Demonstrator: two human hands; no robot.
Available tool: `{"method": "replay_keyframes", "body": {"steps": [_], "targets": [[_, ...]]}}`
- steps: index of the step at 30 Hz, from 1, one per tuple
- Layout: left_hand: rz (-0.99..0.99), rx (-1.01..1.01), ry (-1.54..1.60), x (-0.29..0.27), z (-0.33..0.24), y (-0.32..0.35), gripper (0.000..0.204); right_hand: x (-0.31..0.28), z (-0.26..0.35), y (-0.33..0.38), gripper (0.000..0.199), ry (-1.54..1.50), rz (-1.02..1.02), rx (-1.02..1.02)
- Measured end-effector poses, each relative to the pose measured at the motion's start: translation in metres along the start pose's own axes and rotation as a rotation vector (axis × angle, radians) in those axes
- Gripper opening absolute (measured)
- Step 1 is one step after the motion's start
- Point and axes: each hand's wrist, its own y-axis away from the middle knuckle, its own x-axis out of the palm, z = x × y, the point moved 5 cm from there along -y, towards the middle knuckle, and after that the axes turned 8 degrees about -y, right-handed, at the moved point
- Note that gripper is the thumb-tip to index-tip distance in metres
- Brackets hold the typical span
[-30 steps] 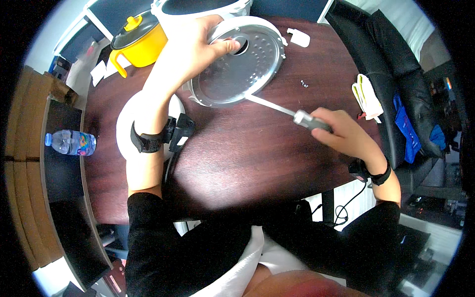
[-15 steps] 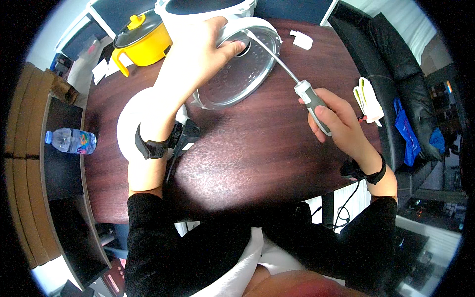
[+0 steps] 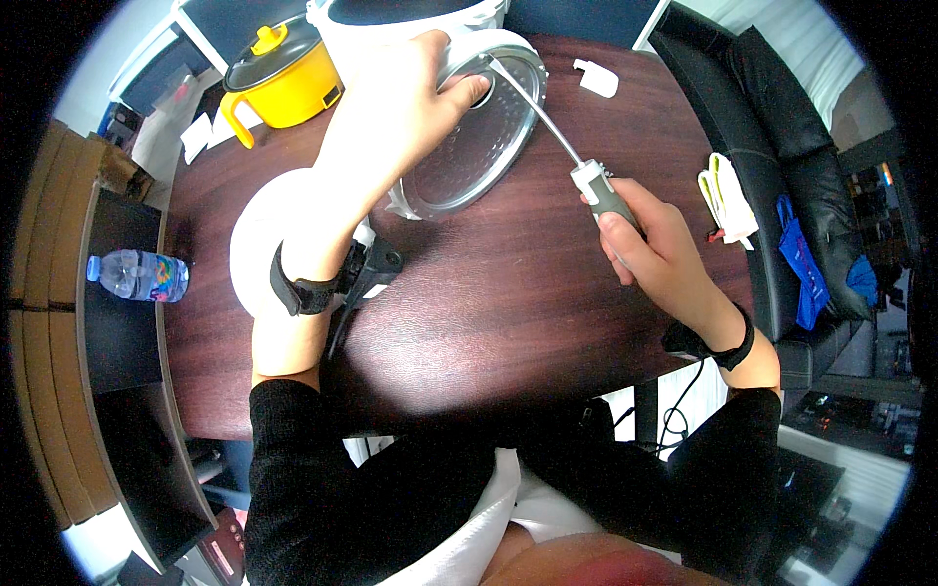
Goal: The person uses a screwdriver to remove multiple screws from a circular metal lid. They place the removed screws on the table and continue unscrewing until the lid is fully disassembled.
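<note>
My left hand [image 3: 415, 103] is closed on the rim of a round appliance lid [image 3: 479, 156], tilted up on edge with its dimpled metallic inner side showing. The thumb presses near a small round fitting; the other fingers are hidden behind. My right hand [image 3: 660, 239] wraps around the grey-and-white handle of a screwdriver [image 3: 557, 129]. Its long shaft slants up and left, and the tip meets the lid's upper rim close to my left thumb; exact contact is too small to tell. Behind the lid stands a white appliance body [image 3: 344, 44] with a dark open top.
A white rounded object [image 3: 256, 230] sits under my left forearm. At the back left is a yellow pot [image 3: 283, 98] with a dark lid. A small white plastic piece [image 3: 597, 79] and a folded cloth [image 3: 725, 200] lie toward the right; a water bottle [image 3: 142, 275] is left.
The lid has turned a little, so it looks narrower. My right hand and the screwdriver have shifted slightly left, with the tip still at the lid's rim.
</note>
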Motion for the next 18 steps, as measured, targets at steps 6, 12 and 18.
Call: {"method": "replay_keyframes", "body": {"steps": [6,12,18], "targets": [[-0.04,0.0,-0.04,0.003,-0.006,0.003,0.033,0.009,0.017,0.003,0.019,0.211,-0.069,-0.08],[-0.008,-0.009,-0.02,0.003,-0.003,0.004,0.039,0.003,0.015,-0.004,0.019,0.35,-0.096,-0.191],[-0.056,0.009,-0.051,0.004,0.001,0.005,0.04,-0.002,0.009,-0.009,0.025,0.634,-0.181,-0.312]]}}
